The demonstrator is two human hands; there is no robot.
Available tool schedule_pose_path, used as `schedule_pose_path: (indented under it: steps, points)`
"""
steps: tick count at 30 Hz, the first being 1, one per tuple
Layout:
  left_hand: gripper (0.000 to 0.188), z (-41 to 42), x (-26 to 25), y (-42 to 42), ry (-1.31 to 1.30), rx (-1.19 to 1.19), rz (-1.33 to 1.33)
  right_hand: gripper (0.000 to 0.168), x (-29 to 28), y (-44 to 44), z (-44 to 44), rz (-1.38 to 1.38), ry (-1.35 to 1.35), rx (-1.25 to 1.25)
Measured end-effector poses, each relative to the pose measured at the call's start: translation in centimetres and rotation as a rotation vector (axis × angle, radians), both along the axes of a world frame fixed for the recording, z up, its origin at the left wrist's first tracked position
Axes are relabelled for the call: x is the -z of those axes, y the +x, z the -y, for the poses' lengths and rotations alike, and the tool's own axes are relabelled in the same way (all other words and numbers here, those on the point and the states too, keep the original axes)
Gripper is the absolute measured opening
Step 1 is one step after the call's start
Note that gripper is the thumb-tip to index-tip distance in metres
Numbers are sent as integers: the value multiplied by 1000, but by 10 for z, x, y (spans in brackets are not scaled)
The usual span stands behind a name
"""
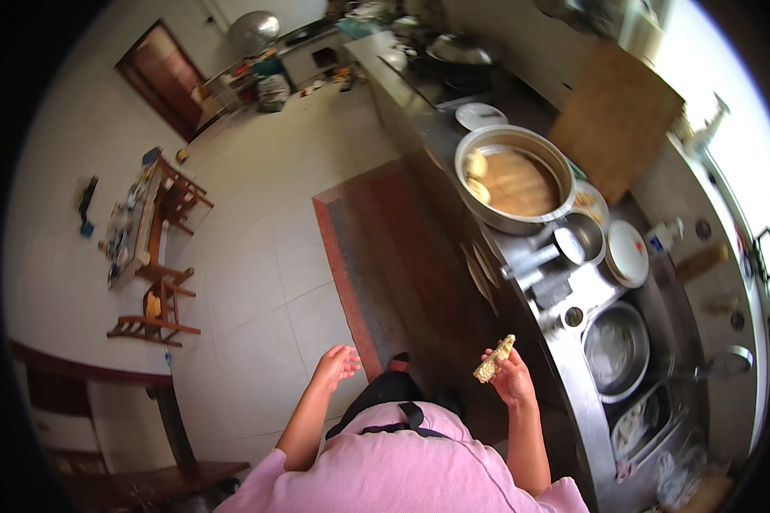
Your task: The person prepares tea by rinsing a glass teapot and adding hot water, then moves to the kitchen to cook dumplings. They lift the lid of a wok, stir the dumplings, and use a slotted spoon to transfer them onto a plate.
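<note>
My right hand is closed around a pale yellow, rough-surfaced piece that looks like a corn cob, beside the front edge of the steel counter. My left hand is over the tiled floor with its fingers apart and nothing in it. Ahead on the counter stands a large round metal pot with a brown inside bottom and two pale yellow pieces at its left side. A small saucepan and a metal mug are nearer to my right hand.
A steel basin sits in the sink on the right, near a rectangular tray. White plates and a large wooden board are along the wall side. A red-edged mat covers the floor; chairs stand at the left.
</note>
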State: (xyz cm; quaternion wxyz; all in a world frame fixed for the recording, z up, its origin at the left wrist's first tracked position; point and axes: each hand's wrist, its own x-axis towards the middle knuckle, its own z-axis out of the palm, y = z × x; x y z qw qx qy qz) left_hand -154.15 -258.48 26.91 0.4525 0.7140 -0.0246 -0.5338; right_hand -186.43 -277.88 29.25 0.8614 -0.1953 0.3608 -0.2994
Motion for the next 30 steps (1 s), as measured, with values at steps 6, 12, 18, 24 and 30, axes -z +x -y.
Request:
schedule_pose_path:
  steps: [6,12,18,24,30]
  points:
    - [25,-19,31,68,-100,-235,-86,30,4,140,31,3,-140,-230]
    - [24,-6,25,180,-133,-339,-25,22,3,271,47,-26,-64,-303]
    - [25,23,11,280,-159,-390,20,29,26,374,76,-84,323,-362]
    - [23,73,40,347,-197,-426,-79,28,63,460,137,-213,464,-326]
    - [27,97,56,436,8,-440,0,32,210,536,230,-463,572,-368]
